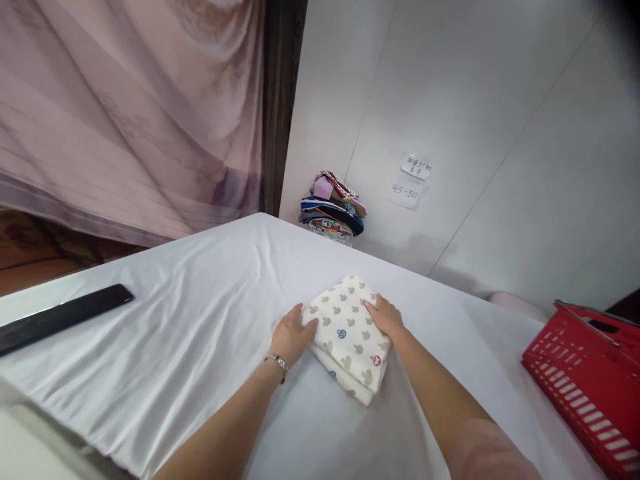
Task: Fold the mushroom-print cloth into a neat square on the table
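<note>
A white cloth (345, 327), folded into a rectangular pad, lies on the white-covered table in front of me. Small grey shapes are printed on it, along with a few blue and red ones. My left hand (293, 335), with a bracelet at the wrist, grips the cloth's left edge, thumb on top. On the opposite edge, my right hand (386, 316) has its thumb on the upper face and its fingers curled along the side. Folded layers show at the near edge. Whether it is a garment or a blanket cannot be made out.
A red plastic basket (590, 380) with a metal handle stands at the right. On the left lies a long black glossy object (65, 317). A stack of folded fabrics (333, 210) sits by the wall, near paper notes (407, 192). A pink curtain (140, 113) hangs at the left.
</note>
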A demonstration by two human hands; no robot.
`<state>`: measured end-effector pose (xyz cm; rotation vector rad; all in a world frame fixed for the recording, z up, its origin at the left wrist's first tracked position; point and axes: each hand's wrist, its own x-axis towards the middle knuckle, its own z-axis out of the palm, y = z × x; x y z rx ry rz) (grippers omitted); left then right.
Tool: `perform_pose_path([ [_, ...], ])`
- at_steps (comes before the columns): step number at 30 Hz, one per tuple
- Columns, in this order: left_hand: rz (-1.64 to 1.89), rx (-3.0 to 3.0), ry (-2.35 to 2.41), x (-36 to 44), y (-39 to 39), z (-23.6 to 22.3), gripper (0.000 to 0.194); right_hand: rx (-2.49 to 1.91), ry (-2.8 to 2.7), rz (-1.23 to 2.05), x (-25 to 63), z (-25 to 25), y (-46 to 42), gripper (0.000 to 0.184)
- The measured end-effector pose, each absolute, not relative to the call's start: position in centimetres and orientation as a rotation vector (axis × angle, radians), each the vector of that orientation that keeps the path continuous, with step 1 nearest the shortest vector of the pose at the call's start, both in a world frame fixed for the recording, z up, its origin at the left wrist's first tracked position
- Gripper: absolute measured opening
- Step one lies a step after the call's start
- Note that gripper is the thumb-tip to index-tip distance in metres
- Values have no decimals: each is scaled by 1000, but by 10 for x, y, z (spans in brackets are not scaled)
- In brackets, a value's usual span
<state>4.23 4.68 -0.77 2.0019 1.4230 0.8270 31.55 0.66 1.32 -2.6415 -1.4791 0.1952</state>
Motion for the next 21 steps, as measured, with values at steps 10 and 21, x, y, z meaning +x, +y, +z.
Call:
perform_pose_path([
  [10,906,2285,1270,44,123,16,40,-2685,-1426,196,291,20,-17,62],
  [21,731,2695,1178,49,92,34,47,-2408,-1528,380,282,28,-41,71],
])
